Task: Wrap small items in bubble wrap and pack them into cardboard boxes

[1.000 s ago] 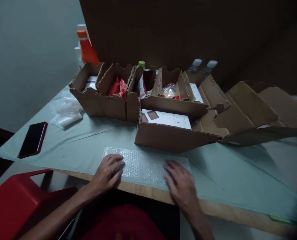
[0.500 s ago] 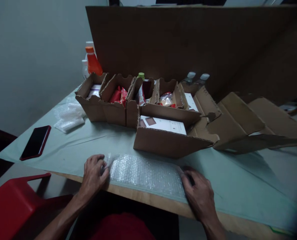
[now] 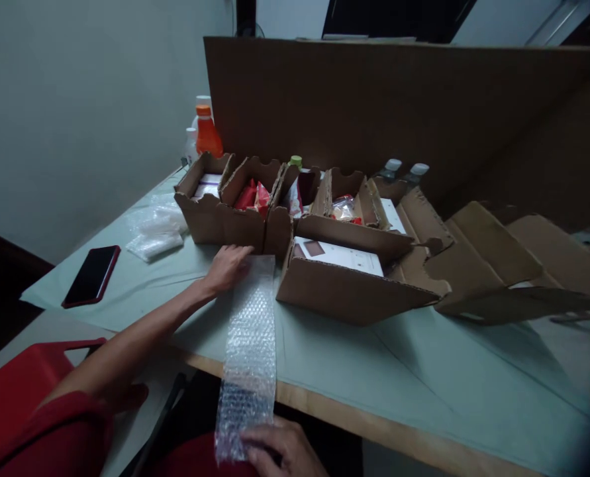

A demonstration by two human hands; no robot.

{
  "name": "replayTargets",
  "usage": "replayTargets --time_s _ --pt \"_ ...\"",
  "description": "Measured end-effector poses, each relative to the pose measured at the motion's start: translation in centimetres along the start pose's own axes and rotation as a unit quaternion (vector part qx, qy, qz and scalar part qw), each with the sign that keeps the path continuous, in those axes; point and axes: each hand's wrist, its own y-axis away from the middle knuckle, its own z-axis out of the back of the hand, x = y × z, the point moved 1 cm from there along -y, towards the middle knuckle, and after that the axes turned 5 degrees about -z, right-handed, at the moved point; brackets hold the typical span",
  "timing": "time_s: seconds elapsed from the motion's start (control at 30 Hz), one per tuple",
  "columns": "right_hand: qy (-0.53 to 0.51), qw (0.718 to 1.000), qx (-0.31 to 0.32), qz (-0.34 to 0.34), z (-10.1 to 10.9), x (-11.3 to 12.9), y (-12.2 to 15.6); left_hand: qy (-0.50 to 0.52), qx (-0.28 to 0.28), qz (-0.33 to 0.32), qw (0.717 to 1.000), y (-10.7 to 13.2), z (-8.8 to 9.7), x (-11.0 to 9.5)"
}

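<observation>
A clear strip of bubble wrap point(image 3: 251, 331) runs lengthwise away from me, its near end hanging past the table edge. My left hand point(image 3: 229, 268) grips the far end, close to the front of the cardboard bins. At the near end, below the tabletop, my right hand point(image 3: 283, 448) has its thumb and fingers closed on the wrap's corner. Just right of the strip stands a cardboard bin point(image 3: 344, 291) with a white box point(image 3: 342, 257) inside.
Behind is a row of cardboard bins point(image 3: 225, 225) holding red packets point(image 3: 253, 196) and other goods. A phone point(image 3: 91, 275) and folded clear plastic bags point(image 3: 156, 228) lie at left. Bottles, including an orange one point(image 3: 208, 136), stand behind. A red stool point(image 3: 21, 371) is lower left.
The bubble wrap has turned from lying across the table edge to pointing away from me. My left hand moved forward with one end; my right hand came back and left with the other.
</observation>
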Motion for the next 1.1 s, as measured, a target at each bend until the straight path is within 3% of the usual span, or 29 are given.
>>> replayTargets --time_s 0.07,0.17,0.27,0.37,0.43,0.53,0.63,0.7,0.77,0.9,1.0,1.1 --pt "0.003 1.0 -0.002 -0.026 -1.0 -0.7 -0.3 0.0 -0.013 0.004 1.0 -0.1 -0.4 -0.1" --pt "-0.049 0.997 0.025 -0.062 -0.9 -1.1 -0.4 0.064 -0.015 -0.025 0.997 4.4 1.3 0.3" --pt "-0.18 0.977 0.058 -0.095 0.4 0.0 -1.3 0.25 0.098 -0.107 0.957 12.0 4.8 -0.4" --pt "-0.342 0.931 0.08 -0.097 1.6 1.8 -3.6 0.343 0.188 -0.076 0.917 17.4 7.0 -3.0" --pt "-0.405 0.909 0.055 -0.085 2.1 2.9 -5.5 0.364 0.164 -0.023 0.917 18.2 6.4 -4.9" --pt "-0.428 0.901 -0.033 -0.062 2.9 3.6 -7.5 0.371 0.082 0.099 0.92 16.4 3.5 -6.1" --pt "-0.316 0.933 -0.165 -0.041 3.8 2.9 -7.4 0.331 0.047 0.174 0.926 13.8 0.6 -5.3" --pt "-0.152 0.959 -0.24 -0.004 4.3 2.0 -6.6 0.296 0.042 0.18 0.937 12.9 -0.8 -4.5" --pt "0.027 0.961 -0.269 0.062 4.3 1.4 -6.0 0.264 0.031 0.171 0.949 12.7 -1.6 -3.9" --pt "0.252 0.934 -0.209 0.14 3.5 1.1 -6.7 0.197 -0.005 0.147 0.969 13.2 -2.6 -3.7" --pt "0.316 0.926 -0.157 0.137 2.9 0.9 -8.1 0.155 -0.04 0.133 0.978 13.5 -2.3 -3.9" --pt "0.328 0.921 -0.148 0.147 3.0 0.6 -9.1 0.135 -0.097 0.081 0.983 14.3 -0.7 -4.4"
